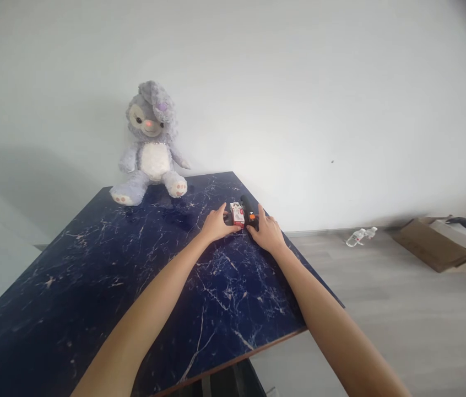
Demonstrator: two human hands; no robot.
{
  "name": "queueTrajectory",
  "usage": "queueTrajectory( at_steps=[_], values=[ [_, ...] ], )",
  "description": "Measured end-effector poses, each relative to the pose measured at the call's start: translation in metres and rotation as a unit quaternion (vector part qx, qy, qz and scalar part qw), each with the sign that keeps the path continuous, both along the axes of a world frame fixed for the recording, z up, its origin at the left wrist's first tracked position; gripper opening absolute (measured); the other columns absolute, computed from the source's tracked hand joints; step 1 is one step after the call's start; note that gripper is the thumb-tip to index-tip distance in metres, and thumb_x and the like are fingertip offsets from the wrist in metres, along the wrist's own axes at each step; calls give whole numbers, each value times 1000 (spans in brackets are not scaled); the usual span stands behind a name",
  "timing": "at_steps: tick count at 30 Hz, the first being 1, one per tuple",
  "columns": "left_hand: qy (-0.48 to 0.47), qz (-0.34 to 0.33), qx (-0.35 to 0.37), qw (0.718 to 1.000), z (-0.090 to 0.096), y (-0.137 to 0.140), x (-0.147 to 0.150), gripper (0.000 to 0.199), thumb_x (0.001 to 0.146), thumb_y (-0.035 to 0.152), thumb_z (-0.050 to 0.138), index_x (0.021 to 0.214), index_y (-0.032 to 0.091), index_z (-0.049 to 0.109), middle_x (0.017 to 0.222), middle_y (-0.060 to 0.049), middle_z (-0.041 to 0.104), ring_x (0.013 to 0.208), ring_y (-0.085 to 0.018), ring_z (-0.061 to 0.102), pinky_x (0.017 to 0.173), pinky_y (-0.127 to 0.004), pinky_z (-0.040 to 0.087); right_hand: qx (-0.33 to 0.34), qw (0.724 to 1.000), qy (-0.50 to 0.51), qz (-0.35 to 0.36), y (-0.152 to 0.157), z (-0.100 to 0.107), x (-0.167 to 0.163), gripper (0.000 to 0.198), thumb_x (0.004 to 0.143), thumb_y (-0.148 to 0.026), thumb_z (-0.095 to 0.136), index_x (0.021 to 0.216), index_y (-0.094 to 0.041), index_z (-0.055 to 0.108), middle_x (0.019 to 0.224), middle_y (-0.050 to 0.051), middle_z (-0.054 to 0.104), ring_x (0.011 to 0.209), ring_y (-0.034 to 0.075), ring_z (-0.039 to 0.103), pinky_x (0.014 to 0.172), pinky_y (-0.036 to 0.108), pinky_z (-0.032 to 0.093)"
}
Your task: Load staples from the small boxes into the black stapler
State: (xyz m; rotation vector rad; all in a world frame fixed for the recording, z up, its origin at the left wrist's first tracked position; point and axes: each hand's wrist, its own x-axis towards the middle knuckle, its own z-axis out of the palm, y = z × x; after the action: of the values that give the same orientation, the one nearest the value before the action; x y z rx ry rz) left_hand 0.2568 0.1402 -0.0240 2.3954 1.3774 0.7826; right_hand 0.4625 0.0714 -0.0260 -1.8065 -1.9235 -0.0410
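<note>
A small red-and-white box point(237, 214) is on the dark blue marbled table point(134, 253), near its right edge. Close along the box's right side lies a black elongated object with an orange part point(249, 212); its kind is not clear. My left hand point(215, 225) is curled around the box from the left, thumb at its near end and fingers along its left side. From the right, my right hand point(269, 232) curls around the black object, thumb at the near end and index finger along its right side. The undersides of both things are hidden.
A grey-lilac plush toy point(154, 160) sits at the table's far edge against the white wall point(291, 99). On the floor to the right lie clear plastic bottles point(357, 237) and an open cardboard box point(435, 245). Something dark point(225, 383) shows under the table's near edge.
</note>
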Motion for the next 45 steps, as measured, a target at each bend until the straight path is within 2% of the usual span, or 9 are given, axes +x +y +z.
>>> queueTrajectory(
  at_steps=[13, 20, 26, 30, 33, 37, 39, 41, 45],
  values=[
    [8, 25, 6, 1000, 3, -12, 15, 81, 76, 49, 75, 146, 22, 43, 120, -11, 69, 111, -32, 61, 90, -39, 46, -6, 997, 52, 57, 5, -8, 3, 90, 86, -44, 56, 157, -9, 13, 127, 14, 65, 120, 35, 51, 102, 46, 38],
    [45, 49, 60, 996, 5, -23, 15, 89, 71, 56, 75, 146, 22, 42, 127, -14, 65, 114, -37, 57, 95, -45, 43, 16, 996, 73, 55, 7, -9, 8, 80, 82, -31, 54, 154, -13, 24, 130, 11, 63, 118, 33, 54, 104, 45, 39],
    [35, 56, 120, 991, 7, -54, 6, 59, 92, 45, 53, 144, 19, 44, 128, -14, 62, 116, -31, 55, 99, -46, 39, 67, 996, 66, -6, 5, -7, 25, 62, 78, -20, 51, 140, -15, 46, 129, 13, 60, 115, 31, 54, 101, 43, 42],
    [70, 41, 150, 985, 13, -88, -46, 50, 96, 38, 47, 142, 20, 48, 129, -13, 63, 117, -31, 54, 100, -46, 39, 85, 992, 56, -75, -2, -5, 33, 52, 82, -20, 48, 133, -14, 52, 126, 15, 60, 114, 32, 54, 99, 43, 41],
    [107, 75, 145, 981, 21, -109, -131, 47, 95, 38, 47, 139, 21, 53, 127, -12, 65, 115, -32, 57, 101, -48, 38, 73, 990, 42, -111, -7, -5, 33, 49, 85, -24, 48, 132, -13, 54, 126, 17, 59, 115, 32, 54, 101, 44, 38],
    [126, 285, 106, 944, 22, -114, -263, 56, 91, 41, 48, 141, 16, 50, 122, -14, 68, 115, -37, 58, 103, -50, 39, -1, 988, 42, -149, -12, -6, 26, 49, 89, -35, 48, 133, -13, 55, 127, 21, 58, 116, 36, 54, 99, 47, 39],
    [118, 390, 44, 912, 17, -108, -304, 66, 89, 45, 49, 145, 11, 44, 121, -16, 69, 116, -41, 57, 99, -52, 42, -11, 989, 51, -135, -11, -5, 21, 52, 90, -43, 50, 131, -13, 57, 127, 21, 60, 117, 37, 53, 101, 47, 38],
    [103, 440, 9, 892, 13, -101, -319, 74, 90, 48, 47, 149, 6, 36, 116, -18, 70, 115, -43, 57, 96, -52, 44, 8, 992, 76, -101, -7, -2, 15, 56, 88, -49, 52, 130, -13, 58, 128, 19, 61, 120, 36, 52, 104, 46, 36],
    [165, 425, 29, 890, 9, -91, -308, 78, 90, 52, 42, 152, 6, 31, 125, -24, 64, 119, -47, 53, 94, -56, 43, 17, 974, 212, -78, 16, 8, -5, 60, 93, -57, 41, 130, -12, 59, 126, 17, 64, 119, 30, 57, 101, 39, 40]
  ],
)
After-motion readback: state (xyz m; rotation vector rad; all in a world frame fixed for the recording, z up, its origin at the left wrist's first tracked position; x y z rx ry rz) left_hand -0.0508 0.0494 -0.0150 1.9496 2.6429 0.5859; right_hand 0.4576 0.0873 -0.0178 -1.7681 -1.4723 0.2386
